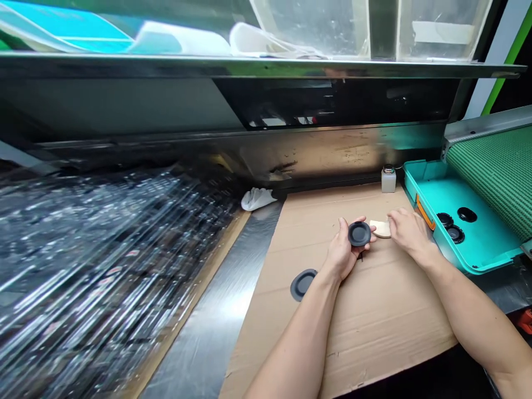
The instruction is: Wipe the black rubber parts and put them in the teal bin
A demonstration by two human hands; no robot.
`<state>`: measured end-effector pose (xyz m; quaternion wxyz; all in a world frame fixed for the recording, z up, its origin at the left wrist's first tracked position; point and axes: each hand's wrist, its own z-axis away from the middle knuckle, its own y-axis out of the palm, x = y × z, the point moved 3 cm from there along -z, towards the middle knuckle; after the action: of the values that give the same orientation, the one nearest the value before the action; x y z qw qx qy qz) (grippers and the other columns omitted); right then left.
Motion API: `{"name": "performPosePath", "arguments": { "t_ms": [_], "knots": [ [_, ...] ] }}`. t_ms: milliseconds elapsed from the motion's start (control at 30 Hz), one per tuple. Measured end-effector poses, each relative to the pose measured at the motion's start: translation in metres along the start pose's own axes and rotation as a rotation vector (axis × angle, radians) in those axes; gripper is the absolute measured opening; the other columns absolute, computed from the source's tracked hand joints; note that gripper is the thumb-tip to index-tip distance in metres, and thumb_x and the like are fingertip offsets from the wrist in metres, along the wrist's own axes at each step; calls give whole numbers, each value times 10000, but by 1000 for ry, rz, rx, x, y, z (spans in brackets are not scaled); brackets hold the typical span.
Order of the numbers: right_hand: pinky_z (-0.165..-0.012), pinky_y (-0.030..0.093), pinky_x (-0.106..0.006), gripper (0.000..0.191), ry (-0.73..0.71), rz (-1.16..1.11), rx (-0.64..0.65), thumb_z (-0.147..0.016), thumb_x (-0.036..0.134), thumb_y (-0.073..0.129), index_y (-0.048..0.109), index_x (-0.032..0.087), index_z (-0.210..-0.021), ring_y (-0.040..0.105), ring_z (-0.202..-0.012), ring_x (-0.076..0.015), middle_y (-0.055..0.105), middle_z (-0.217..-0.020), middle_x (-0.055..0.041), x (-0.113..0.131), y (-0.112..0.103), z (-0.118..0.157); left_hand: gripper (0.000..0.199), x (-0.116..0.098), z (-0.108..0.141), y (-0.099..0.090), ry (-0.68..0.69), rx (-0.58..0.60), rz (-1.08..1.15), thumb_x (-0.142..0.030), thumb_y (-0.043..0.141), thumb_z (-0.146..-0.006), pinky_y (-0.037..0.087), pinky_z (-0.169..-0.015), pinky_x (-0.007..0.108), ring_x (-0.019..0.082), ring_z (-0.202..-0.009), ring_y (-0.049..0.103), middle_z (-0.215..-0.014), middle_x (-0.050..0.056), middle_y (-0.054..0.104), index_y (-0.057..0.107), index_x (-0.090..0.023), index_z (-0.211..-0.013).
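In the head view my left hand (344, 249) holds up a round black plastic part (359, 234) with a raised rim and a sunken middle. Its fingers wrap round the part from beneath, with the thumb at the left side. My right hand (407, 230) has its curled fingers on the right end of a flat cream-coloured pad (381, 229), low over the cardboard sheet (386, 310). The fingertips are partly hidden. A second black part (302, 285), dark grey and oval in outline, lies on the cardboard beside my left forearm, which covers its right edge.
A turquoise bin (486, 244) with several black round parts stands right, below a green conveyor belt (499, 166). A small bottle (388, 180) is at the cardboard's back edge. A crumpled white cloth (257, 199) lies left of it. Stacked clear plastic trays (103, 266) fill the left.
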<state>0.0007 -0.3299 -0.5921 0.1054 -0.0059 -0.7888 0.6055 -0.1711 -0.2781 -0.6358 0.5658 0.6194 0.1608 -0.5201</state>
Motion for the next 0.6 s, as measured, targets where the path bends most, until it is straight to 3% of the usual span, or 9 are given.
{"name": "performPosePath", "arguments": {
  "t_ms": [133,267,367,467,600],
  "knots": [
    [-906,397,-408,317,93,86,-17,-1029,269,423,704,177,-1145,595,-1089,-315,676,-1126,-168,-12,6,-3,567,0,-6,-6,-96,-105,135,-580,296,-1028,460,-469,212,182,-659,715,-945,174,744,623,-120,-1084],
    [-1019,356,-439,393,-121,4,9,-1028,447,475,643,237,-1315,506,-1252,-314,593,-1374,-134,-3,14,1,574,-6,0,1,-3,-143,67,-643,438,-968,507,-498,227,176,-678,714,-966,147,715,652,-117,-1055],
    [-1022,336,-456,417,-258,-33,106,-1006,468,526,601,279,-1370,514,-1243,-303,617,-1347,-106,9,21,5,458,-24,23,3,104,-111,-69,-550,634,-910,554,-580,241,163,-730,704,-997,116,689,692,-121,-1059],
    [-989,335,-448,386,-273,-18,130,-1007,373,529,599,259,-1369,537,-1196,-298,641,-1284,-118,16,25,7,381,-46,58,-20,200,-198,-351,-495,711,-860,474,-481,202,138,-635,657,-857,61,675,692,-147,-1016],
    [-959,341,-427,351,-260,-21,131,-1008,336,513,628,246,-1327,545,-1137,-299,647,-1230,-124,20,27,8,348,-63,100,-77,197,-444,-731,-500,772,-780,377,-411,208,121,-476,538,-659,-14,616,619,-203,-878]
  ]
}}
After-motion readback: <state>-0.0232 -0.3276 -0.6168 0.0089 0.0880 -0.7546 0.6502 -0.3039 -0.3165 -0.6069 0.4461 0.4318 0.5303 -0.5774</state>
